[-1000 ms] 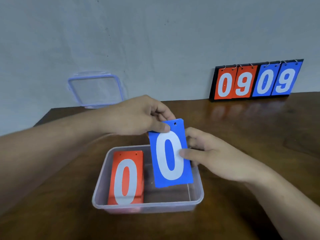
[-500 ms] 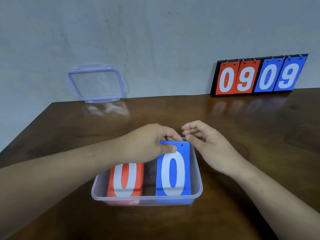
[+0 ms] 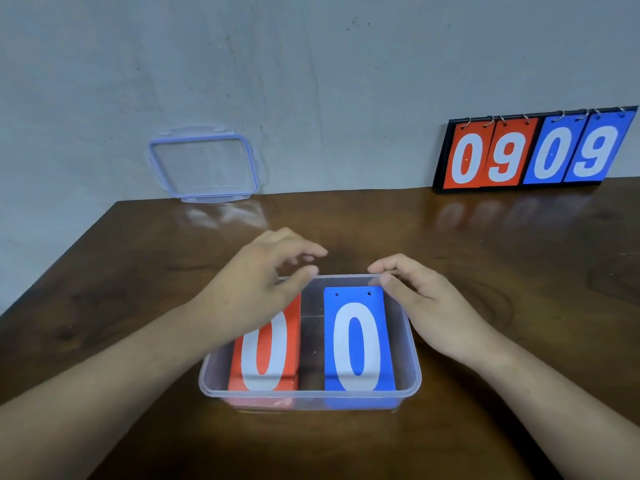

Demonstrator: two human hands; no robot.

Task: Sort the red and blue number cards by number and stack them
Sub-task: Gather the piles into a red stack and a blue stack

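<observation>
A clear plastic box (image 3: 412,386) stands on the table in front of me. Inside, a red card stack (image 3: 266,358) with a white 0 on top lies on the left, and a blue card stack (image 3: 358,344) with a white 0 on top lies on the right. My left hand (image 3: 256,289) hovers over the upper end of the red stack with loosely bent fingers and holds nothing. My right hand (image 3: 426,303) sits at the box's far right corner, its fingertips near the rim, also holding nothing.
A black flip scoreboard (image 3: 533,154) reading 09 in red and 09 in blue leans on the wall at the back right. The box's clear lid (image 3: 204,166) with a blue seal leans on the wall at the back left. The brown wooden table (image 3: 519,271) surrounds the box.
The blue 0 card, held above the box a second ago, now lies in the box on the right. Both hands have let go and drawn slightly apart.
</observation>
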